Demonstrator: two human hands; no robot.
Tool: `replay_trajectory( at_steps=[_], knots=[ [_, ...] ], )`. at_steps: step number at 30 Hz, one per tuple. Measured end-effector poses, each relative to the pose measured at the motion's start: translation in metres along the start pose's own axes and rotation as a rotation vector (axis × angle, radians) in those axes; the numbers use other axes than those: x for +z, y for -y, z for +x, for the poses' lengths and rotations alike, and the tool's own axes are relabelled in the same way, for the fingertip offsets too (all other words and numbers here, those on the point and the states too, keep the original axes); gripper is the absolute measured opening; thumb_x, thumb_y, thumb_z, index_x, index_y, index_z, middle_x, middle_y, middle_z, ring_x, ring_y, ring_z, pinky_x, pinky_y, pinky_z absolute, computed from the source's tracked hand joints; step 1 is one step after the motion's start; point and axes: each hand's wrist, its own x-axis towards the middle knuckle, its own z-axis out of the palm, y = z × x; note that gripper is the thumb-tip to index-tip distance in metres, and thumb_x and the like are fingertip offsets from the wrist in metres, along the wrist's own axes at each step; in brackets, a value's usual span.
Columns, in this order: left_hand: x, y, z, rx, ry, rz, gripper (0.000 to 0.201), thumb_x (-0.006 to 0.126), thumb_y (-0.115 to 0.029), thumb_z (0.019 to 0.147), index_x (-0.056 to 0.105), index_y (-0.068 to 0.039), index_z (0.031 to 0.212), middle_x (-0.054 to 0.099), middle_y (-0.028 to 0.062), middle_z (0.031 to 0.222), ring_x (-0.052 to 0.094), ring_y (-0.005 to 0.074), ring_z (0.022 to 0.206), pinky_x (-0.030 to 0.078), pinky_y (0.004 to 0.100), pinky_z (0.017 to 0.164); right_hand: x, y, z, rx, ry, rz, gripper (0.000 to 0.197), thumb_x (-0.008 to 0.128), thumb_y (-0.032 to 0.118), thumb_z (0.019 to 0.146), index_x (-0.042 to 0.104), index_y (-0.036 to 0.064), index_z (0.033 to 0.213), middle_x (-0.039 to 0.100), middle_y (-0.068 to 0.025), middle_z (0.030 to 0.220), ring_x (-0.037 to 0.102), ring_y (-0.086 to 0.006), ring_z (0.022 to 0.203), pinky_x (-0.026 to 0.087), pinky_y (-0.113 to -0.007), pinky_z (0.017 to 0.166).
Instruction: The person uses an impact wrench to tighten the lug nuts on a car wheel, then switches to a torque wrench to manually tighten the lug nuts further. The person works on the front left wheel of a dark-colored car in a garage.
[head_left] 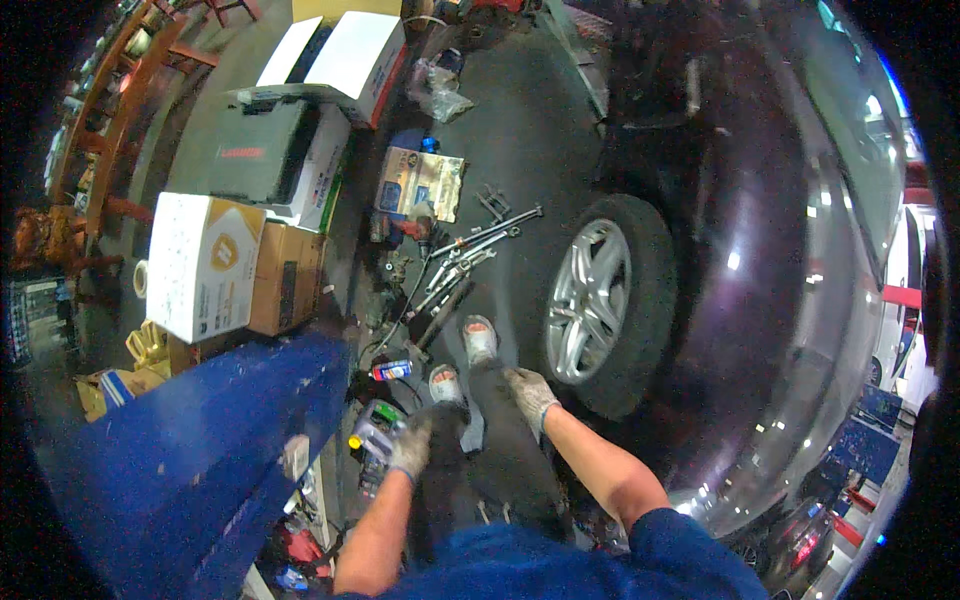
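Note:
Both my hands wear pale, dirty work gloves. My left hand (412,448) hangs beside my left leg, right next to a grey plastic jug (378,428) with a yellow cap and a green label. Its fingers are blurred, and I cannot tell whether they touch the jug. My right hand (532,396) lies against my right trouser leg with its fingers stretched out and nothing in it. Close to its right is a car wheel (590,300) with a silver spoked rim, mounted on a dark car (740,330).
Several wrenches (465,265) and long bars lie on the dark floor ahead, near a power tool (422,228) and a flattened carton (420,185). A blue spray can (390,371) lies by my feet. At left stand stacked boxes (205,265) and a blue panel (210,430).

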Motion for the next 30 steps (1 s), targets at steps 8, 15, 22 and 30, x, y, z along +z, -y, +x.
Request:
replay_trajectory(
  at_steps=[8,15,22,30],
  knots=[
    [0.064,0.002,0.079,-0.403,1.015,-2.047,0.079,0.073,-0.057,0.091,0.054,-0.004,0.145,0.067,0.0111,0.122,0.062,0.0254,0.113,0.05,0.0414,0.101,0.088,0.006,0.427,-0.459,-0.212,-0.778,0.03,0.064,0.026,0.095,0.072,0.0057,0.115,0.075,-0.0222,0.102,0.073,-0.0373,0.097,0.058,-0.049,0.081],
    [0.108,0.066,0.154,-0.695,0.783,-2.188,0.076,0.072,-0.057,0.092,0.055,-0.006,0.146,0.065,0.0123,0.127,0.061,0.0253,0.117,0.049,0.0422,0.103,0.163,0.035,0.679,0.113,-0.394,-0.077,0.039,0.07,0.038,0.094,0.07,0.0052,0.115,0.074,-0.021,0.118,0.074,-0.035,0.099,0.058,-0.047,0.085],
    [0.105,0.076,0.162,-0.838,0.769,-2.198,0.074,0.071,-0.056,0.093,0.056,-0.007,0.146,0.064,0.0135,0.132,0.06,0.0251,0.12,0.048,0.043,0.106,0.173,0.062,0.66,0.129,-0.677,0.02,0.05,0.073,0.038,0.083,0.07,-0.0055,0.108,0.073,-0.0285,0.111,0.071,-0.0422,0.097,0.056,-0.047,0.088],
    [0.035,0.01,0.128,-0.884,1.127,-2.212,0.071,0.07,-0.055,0.093,0.057,-0.009,0.146,0.063,0.0149,0.138,0.059,0.0249,0.124,0.046,0.044,0.108,0.063,0.037,0.445,0.336,-0.613,0.398,0.067,0.051,0.063,0.098,0.071,0.0007,0.11,0.069,-0.0246,0.099,0.068,-0.0336,0.076,0.056,-0.047,0.067]
  ],
)
